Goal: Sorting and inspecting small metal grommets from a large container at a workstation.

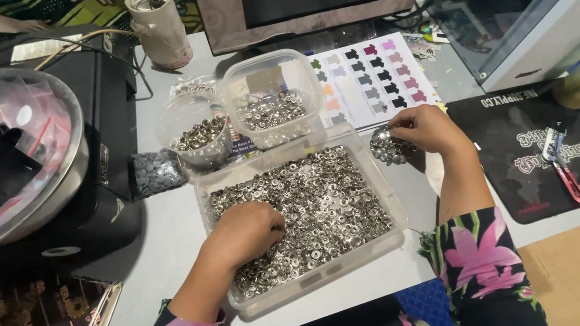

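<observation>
My left hand (pixel 243 233) digs, fingers curled, into the tray (pixel 390 195) of metal rings (pixel 323 196); right hand (pixel 424 128), beside the tray, pinches a ring cluster (pixel 385 147).

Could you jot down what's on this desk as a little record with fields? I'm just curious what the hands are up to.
Left hand: dipped into the big clear tray of small silver metal rings
Right hand: holding a clump of rings beside the tray
Behind tray: square tub and round tub, both with metal pieces
Far side: colour chart
Right: black mat
</observation>
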